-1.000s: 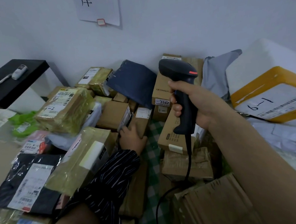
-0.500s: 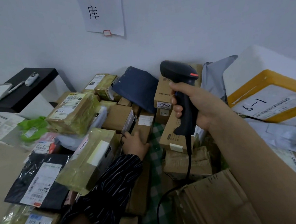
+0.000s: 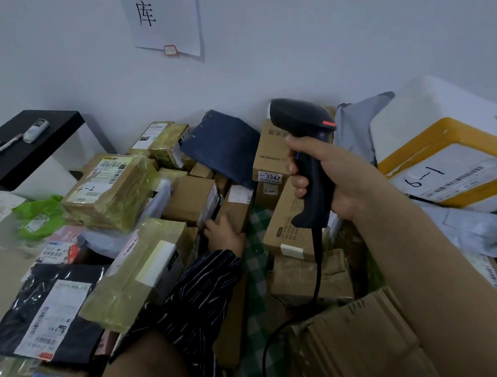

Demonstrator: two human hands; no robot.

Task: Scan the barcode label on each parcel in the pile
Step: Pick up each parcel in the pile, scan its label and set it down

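Observation:
A pile of parcels covers the floor against the wall. My right hand (image 3: 339,179) grips the handle of a black corded barcode scanner (image 3: 301,120), held upright above the pile with its head facing left. My left hand (image 3: 225,234), in a striped sleeve, reaches into the middle of the pile. Its fingers curl over the left edge of a narrow brown box (image 3: 235,210), which has a white label (image 3: 240,193) at its far end. Behind the scanner stands a brown carton with a 3347 sticker (image 3: 271,176).
A black side table (image 3: 35,150) with a pen stands at the left. At the right sits a white foam box with yellow tape (image 3: 432,146) above grey poly bags (image 3: 479,228). A tape-wrapped parcel (image 3: 112,195), a black mailer (image 3: 50,314) and a dark blue mailer (image 3: 223,146) lie left. Flattened cardboard (image 3: 355,342) is near.
The view has tilted up a little, showing more of the wall sign. Both hands keep almost the same places; the scanner stays upright in my right hand.

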